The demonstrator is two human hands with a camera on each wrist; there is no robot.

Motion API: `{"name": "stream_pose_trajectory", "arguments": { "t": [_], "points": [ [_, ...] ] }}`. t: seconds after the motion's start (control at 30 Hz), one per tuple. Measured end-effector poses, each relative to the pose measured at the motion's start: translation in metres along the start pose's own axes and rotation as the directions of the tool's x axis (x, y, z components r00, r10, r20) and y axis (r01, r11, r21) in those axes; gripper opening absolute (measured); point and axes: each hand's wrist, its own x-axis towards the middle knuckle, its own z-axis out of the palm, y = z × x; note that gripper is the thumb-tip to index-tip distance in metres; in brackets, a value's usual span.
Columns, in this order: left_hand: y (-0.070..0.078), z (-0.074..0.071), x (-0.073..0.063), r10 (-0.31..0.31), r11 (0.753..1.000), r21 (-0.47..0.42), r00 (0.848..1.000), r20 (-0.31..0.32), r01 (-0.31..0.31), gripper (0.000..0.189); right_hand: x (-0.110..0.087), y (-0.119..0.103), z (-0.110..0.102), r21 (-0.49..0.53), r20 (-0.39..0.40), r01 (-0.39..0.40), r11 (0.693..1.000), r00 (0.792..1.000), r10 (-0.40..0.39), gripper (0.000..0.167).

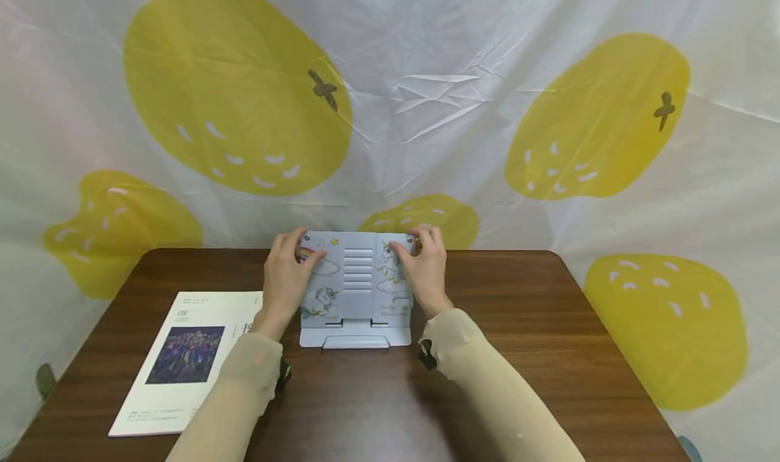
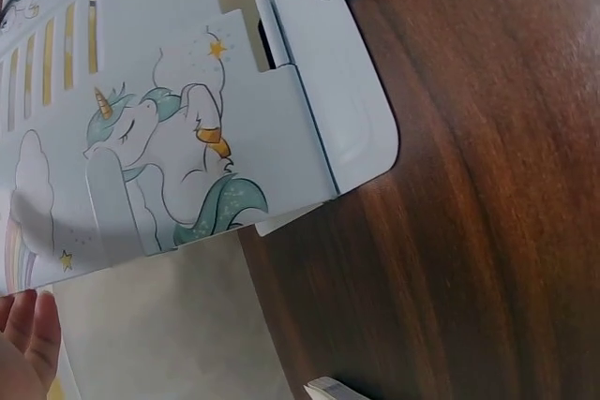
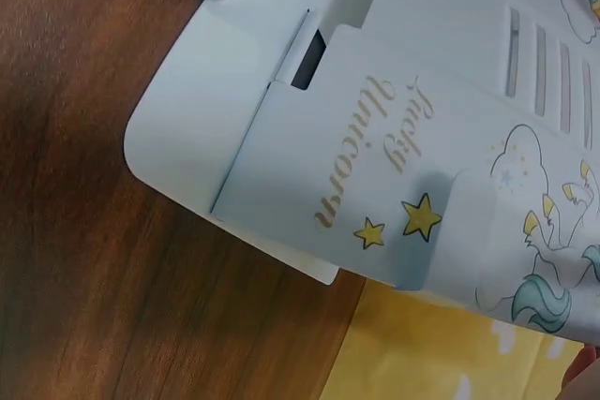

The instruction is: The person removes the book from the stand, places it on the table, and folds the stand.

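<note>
Book [image 1: 185,353] first, lying flat on the table [image 1: 518,299] at our far left, partly hidden by our left sleeve [image 1: 234,394]. Next along, our left hand [image 1: 285,272] pinches the stand [image 1: 358,306] by its upper left corner, thumb on the printed front, fingers round the edge. Stand's mid-table, toward the back, panel [image 1: 358,272] tilted up and the base [image 1: 309,338] seemingly resting on the wood. Then our right hand [image 1: 426,265] grips the upper right corner much the same way. Honestly, we'd say the trick is matching both sides: same height, same light pressure, so the panel doesn't twist where it meets the base. We can't see what props it behind, so we'd shift the angle slowly, mind our fingertips back there, and check that the base doesn't slide.
</note>
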Motion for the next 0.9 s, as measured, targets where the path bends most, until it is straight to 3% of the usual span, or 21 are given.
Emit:
{"name": "stream_pose_trajectory", "arguments": {
  "t": [0.37,0.9],
  "points": [
    [0.0032,-0.0003,0.0,-0.026,1.0,-0.007,1.0,0.012,0.026,0.058,0.0042,0.0034,-0.0044,-0.027,0.067,0.074,0.997,0.995,-0.072,0.032],
    [0.0028,-0.0002,0.0018,-0.031,0.999,0.015,0.999,0.027,0.03,0.058,0.0045,0.0018,-0.0098,-0.04,0.117,0.097,0.994,0.989,-0.092,0.031]
  ]
}}
